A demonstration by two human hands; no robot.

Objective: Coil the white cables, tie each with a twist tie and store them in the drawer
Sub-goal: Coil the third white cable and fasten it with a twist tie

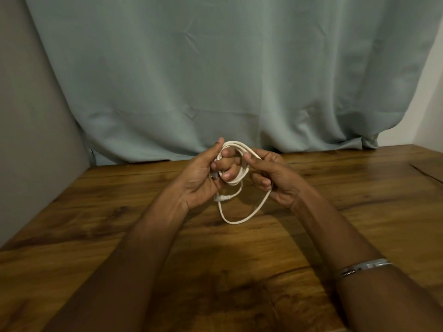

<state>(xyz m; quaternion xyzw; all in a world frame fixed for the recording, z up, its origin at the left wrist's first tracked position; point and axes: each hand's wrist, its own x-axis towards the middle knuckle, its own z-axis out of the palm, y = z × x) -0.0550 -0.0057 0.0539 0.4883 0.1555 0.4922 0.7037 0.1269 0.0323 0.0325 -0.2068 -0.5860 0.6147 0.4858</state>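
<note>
Held above the table (359, 188), a white cable (236, 149) is wound in several loops around the curled fingers (227, 164) of the left hand (201, 178), with the thumb raised beside the coil's upper edge. A loose length of the cable hangs below the coil in 1 open loop, and a connector end is seen just under the left palm. The coil's right side is pinched by the right hand (271, 176), its thumb and forefinger closed on the strands while the other fingers are curled under. A metal bangle (366, 265) is worn on the right forearm. A pale green curtain (215, 68) is hung behind the table.
</note>
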